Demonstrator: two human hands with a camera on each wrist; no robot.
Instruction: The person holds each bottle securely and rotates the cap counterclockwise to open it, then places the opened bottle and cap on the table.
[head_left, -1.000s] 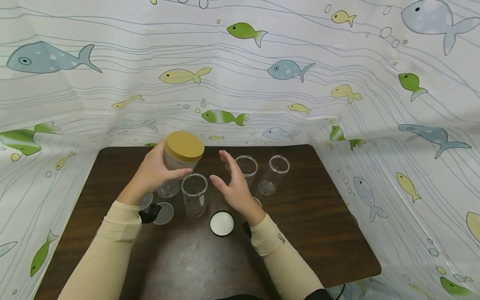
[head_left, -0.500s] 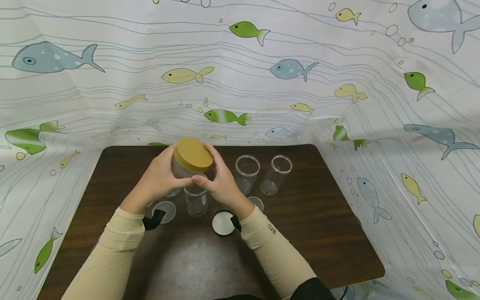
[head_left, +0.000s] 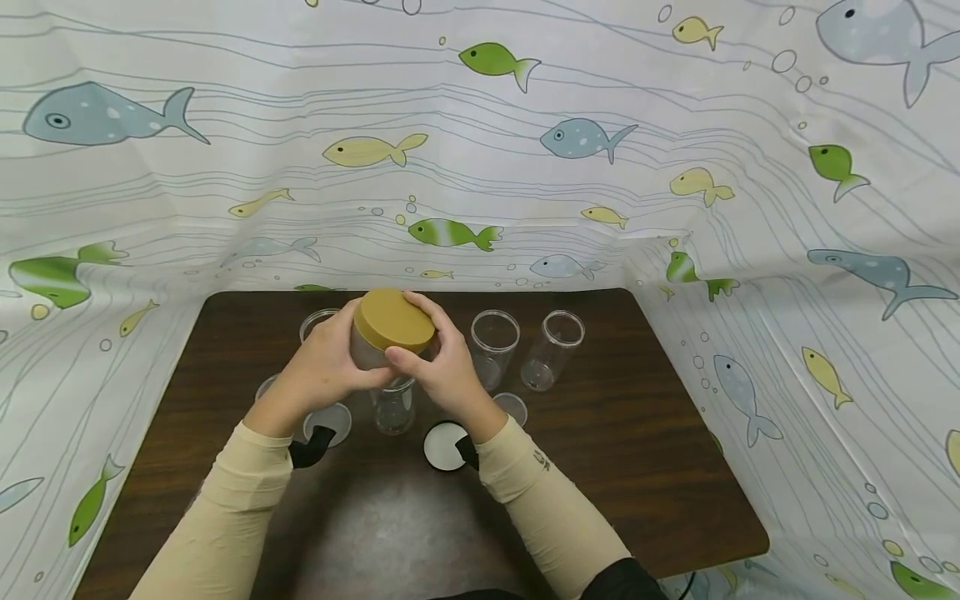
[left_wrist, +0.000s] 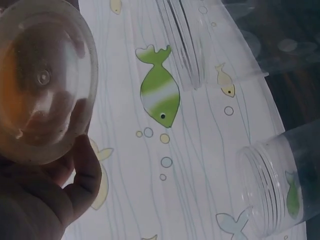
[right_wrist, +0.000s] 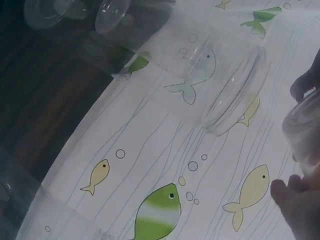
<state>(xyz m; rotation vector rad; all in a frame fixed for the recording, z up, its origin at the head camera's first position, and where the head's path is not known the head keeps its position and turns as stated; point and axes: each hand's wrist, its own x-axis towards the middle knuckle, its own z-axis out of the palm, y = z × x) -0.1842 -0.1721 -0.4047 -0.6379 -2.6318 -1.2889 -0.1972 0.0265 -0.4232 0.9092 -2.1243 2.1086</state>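
In the head view, a clear jar (head_left: 366, 354) with a yellow lid (head_left: 395, 321) is held above the table, its top tilted toward the camera. My left hand (head_left: 318, 367) grips the jar's body from the left. My right hand (head_left: 450, 371) grips the lid from the right, thumb on its near edge and fingers at its far side. The jar's round base (left_wrist: 45, 85) faces the left wrist camera, with left-hand fingers (left_wrist: 86, 170) beside it. Directly below the held jar stands an open clear jar (head_left: 393, 410), its top partly covered by my hands.
Two open clear jars (head_left: 493, 346) stand right of my hands; another jar rim (head_left: 317, 317) shows behind my left hand. Near my wrists lie clear discs (head_left: 337, 421) and a white disc with black rim (head_left: 442, 446). A fish-print sheet (head_left: 480, 183) rises behind the table (head_left: 637, 467).
My right hand has come in from the right and taken hold of the lid. The jar has moved right and slightly down, and its lid has turned a little.
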